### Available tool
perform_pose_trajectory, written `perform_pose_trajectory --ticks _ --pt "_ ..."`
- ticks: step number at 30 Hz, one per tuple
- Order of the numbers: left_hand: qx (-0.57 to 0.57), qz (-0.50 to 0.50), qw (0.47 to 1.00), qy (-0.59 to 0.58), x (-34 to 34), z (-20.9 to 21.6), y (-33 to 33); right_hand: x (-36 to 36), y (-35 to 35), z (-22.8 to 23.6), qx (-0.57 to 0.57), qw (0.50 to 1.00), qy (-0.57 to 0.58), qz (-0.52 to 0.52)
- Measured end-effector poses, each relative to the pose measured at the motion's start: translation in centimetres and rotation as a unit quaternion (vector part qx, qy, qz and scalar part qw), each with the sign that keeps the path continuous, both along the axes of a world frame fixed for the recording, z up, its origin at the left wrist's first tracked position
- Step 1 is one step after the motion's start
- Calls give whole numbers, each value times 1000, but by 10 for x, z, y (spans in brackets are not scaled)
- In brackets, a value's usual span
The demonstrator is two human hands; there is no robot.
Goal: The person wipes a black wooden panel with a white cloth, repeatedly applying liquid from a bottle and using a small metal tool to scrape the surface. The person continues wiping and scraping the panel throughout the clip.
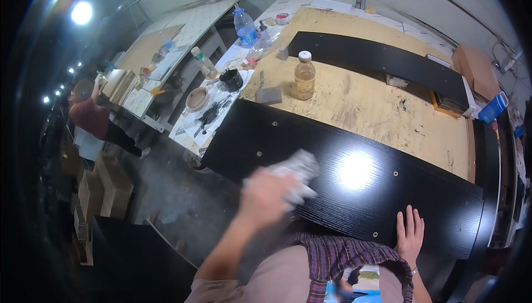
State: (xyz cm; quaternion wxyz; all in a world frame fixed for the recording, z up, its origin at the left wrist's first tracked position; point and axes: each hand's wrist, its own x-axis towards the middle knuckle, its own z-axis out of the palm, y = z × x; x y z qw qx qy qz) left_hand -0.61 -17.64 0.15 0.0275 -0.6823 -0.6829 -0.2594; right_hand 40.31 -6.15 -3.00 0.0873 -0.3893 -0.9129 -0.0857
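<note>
A black wood-grain board (pixel 338 164) with several small metal inserts lies across the near side of the workbench. My left hand (pixel 269 195), smeared by motion, grips a crumpled white cloth (pixel 299 172) over the board's near edge toward its left end. Whether the cloth presses on the surface or hovers just above cannot be made out. Farther right, my right hand (pixel 410 231) lies flat on the near edge, its fingers stretched out and pointing away from me. A bright lamp reflection shows on the board between the hands.
Behind the board, a bottle of yellowish liquid (pixel 304 78) and a grey block (pixel 269 95) stand on the wooden bench top (pixel 354 103). A second black board (pixel 377 62) rests farther back. Left are a black paint cup (pixel 230 80) and a plastic jug (pixel 244 28). Another person (pixel 91 114) stands far left.
</note>
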Motion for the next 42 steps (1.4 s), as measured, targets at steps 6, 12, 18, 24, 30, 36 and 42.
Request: perform_pose_trajectory --ticks 6,12,18,24,30,36,42 --pt "153 454 859 -182 -196 -43 -115 -5 1 11 19 996 58 65" --pt "321 387 782 -368 -179 -50 -84 -17 20 118 63 983 122 119" --pt "328 312 787 -418 -154 -38 -59 -18 100 176 48 973 220 52" --pt "328 289 808 -394 -131 -19 -68 -9 151 182 -193 935 296 -11" --pt "337 273 814 -387 -87 11 -56 -20 179 161 -379 881 270 -82" --pt "295 146 898 -292 -9 54 11 -30 222 107 -387 897 207 -56" --pt "107 -180 973 -97 146 59 114 -32 240 51 -312 935 154 -70"
